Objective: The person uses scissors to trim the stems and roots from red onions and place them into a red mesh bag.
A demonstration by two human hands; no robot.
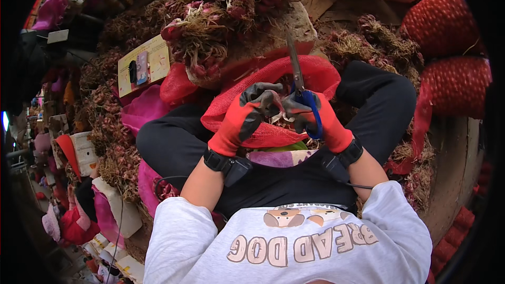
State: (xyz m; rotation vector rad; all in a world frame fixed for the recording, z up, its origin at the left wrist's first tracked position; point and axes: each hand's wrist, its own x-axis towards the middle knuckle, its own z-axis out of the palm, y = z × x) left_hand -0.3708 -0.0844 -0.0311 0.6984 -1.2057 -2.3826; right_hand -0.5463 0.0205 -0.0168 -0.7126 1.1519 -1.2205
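My right hand (319,117), in a red glove with dark palm and fingertips, is closed around scissors (295,63). Their blue handle loops sit against the glove, and the long metal blades point away from me. Just to the left, my left hand (247,110), gloved alike, has its fingers curled in a pinch; what lies between them is too hidden to name. Both hands are close together over an open red mesh bag (231,106) between my bent legs. Pale scraps show inside the bag below the fingers.
Bunches of dried shallots (244,5) top a block (273,37) ahead of me, with more heaped left and right. A phone (142,68) lies on a yellowish board (124,78) at left. Full red mesh sacks (442,23) are stacked at far right.
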